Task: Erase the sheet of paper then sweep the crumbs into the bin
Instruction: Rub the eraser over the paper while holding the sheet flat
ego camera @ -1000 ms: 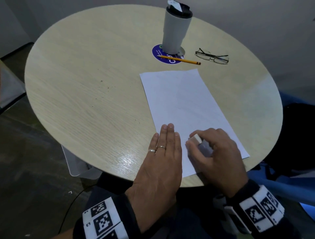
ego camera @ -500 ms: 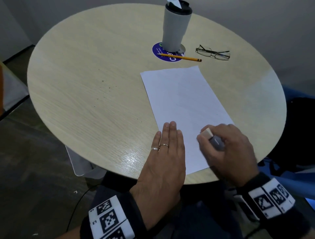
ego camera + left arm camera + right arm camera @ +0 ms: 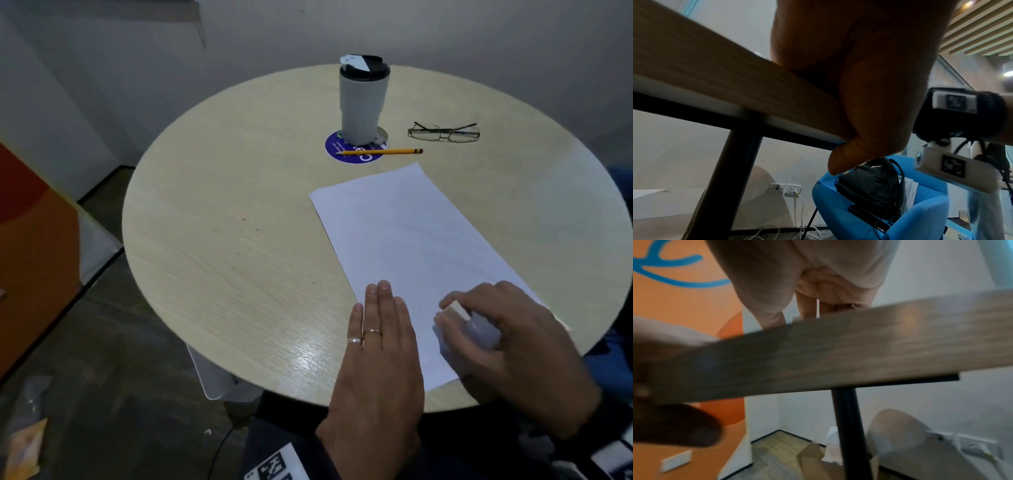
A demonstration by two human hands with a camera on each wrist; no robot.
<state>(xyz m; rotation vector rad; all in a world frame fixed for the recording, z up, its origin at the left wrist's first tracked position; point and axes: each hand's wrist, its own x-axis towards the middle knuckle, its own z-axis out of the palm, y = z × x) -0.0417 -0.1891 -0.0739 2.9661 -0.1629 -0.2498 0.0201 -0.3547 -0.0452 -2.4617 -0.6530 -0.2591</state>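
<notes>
The right hand (image 3: 507, 339), pinching the eraser (image 3: 457, 309), has slid back leftward across the sheet of paper (image 3: 411, 240) while the flat, straight-fingered left hand (image 3: 380, 349) stays pinning it, so erasing continues.

The eraser (image 3: 455, 310), pinched in the right hand (image 3: 507, 346), has been carried rightward across the near end of the sheet of paper (image 3: 411, 240) from beside the left hand. More bare paper is now seen between the two hands.
</notes>
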